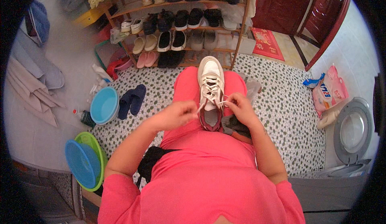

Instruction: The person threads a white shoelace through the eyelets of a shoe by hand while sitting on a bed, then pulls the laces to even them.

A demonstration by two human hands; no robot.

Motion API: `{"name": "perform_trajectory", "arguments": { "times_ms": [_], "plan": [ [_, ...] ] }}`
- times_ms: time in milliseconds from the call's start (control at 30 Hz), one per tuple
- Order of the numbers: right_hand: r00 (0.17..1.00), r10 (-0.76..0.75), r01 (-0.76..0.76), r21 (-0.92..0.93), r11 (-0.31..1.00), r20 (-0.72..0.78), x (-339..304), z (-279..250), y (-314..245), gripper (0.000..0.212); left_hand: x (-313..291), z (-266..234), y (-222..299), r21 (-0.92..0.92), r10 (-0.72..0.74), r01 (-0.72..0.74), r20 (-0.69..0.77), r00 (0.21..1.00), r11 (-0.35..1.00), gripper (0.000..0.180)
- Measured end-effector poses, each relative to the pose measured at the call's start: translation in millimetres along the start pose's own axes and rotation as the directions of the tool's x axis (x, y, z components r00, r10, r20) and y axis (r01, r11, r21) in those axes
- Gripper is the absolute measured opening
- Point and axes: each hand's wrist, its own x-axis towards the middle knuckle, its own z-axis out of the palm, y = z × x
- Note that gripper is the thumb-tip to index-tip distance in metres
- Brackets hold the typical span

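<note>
The shoe (210,89) lies along the lap, toe away. Left hand (177,114) and right hand (240,106) each pinch a lace (222,102) end, fingers closed. It looks light, stiff-soled; laces limp, best held near the eyelets. The blue basin (104,105) on the floor looks empty

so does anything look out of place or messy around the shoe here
Mostly no. The white lace-up sneaker with a dark red heel lies on the person's lap, both hands pinching its laces. A pair of dark blue slippers lies loose on the pebble-tile floor, off the wooden shoe rack.
</note>
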Motion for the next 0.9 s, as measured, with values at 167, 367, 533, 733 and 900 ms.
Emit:
{"name": "perform_trajectory", "arguments": {
  "times_ms": [167, 367, 533, 733, 900],
  "plan": [
    [0.996, 0.052, -0.067, 0.214, 0.974, 0.076, 2, 2, -9, 0.015, 2, 1, 17, 0.137, 0.007, -0.019, 0.089, 0.996, 0.990, 0.017],
    [0.990, -0.103, 0.106, -0.020, 0.994, 0.100, 19, 3, -31, 0.020, 32, 13, -11, 0.311, 0.118, -0.032, -0.261, 0.958, 0.950, 0.017],
    [0.978, -0.124, 0.142, -0.103, 0.984, 0.170, 24, 10, -34, 0.022, 50, 25, -22, 0.388, 0.164, -0.039, -0.294, 0.942, 0.921, 0.022],
    [0.980, -0.159, 0.167, -0.057, 0.984, 0.121, 21, 10, -27, 0.016, 55, 27, -22, 0.391, 0.152, -0.028, -0.289, 0.945, 0.920, 0.022],
    [0.985, -0.066, 0.069, -0.010, 0.998, 0.156, 11, 12, -31, 0.009, 60, 25, -21, 0.427, 0.149, -0.027, -0.255, 0.955, 0.904, 0.018]
  ]
}}
